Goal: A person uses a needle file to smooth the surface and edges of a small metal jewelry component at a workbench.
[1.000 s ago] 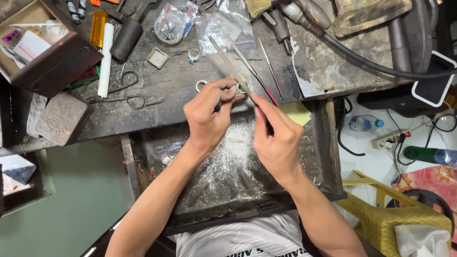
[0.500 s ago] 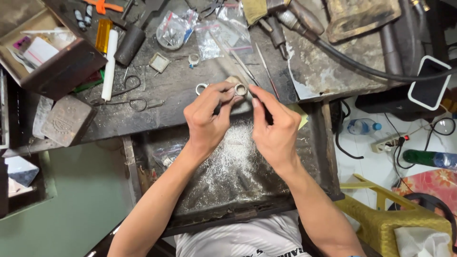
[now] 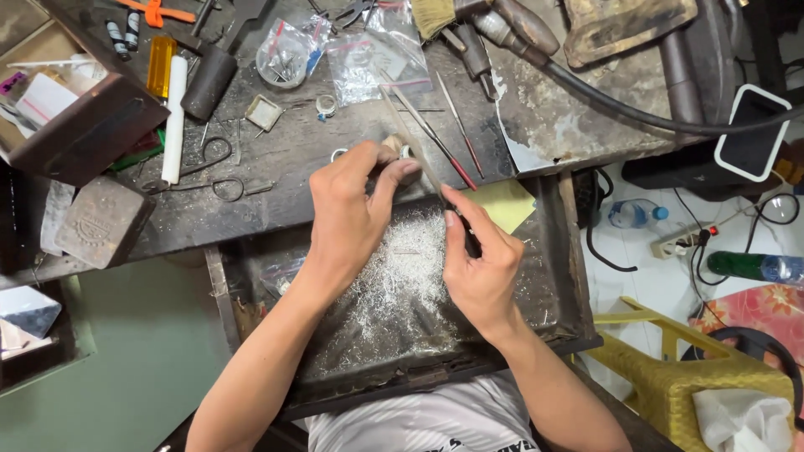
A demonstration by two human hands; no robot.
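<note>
Cluttered, scarred counter (image 3: 276, 192) with a filings-strewn drawer (image 3: 402, 301) pulled out beneath it was where I worked.

My left hand (image 3: 352, 213) had its grip pinched shut on a small silver ring (image 3: 404, 152) at the counter's near edge, just above the drawer. My right hand (image 3: 481, 264) was clamped on a thin file (image 3: 419, 151) that angled up to the ring. I judged the ring light, stiff and slippery, best held by its rim between thumb and fingertip, and the file rigid, best held low on its shank. Loose files (image 3: 452, 134) lay just right of it; scissors (image 3: 209, 180) sat to the left.
</note>
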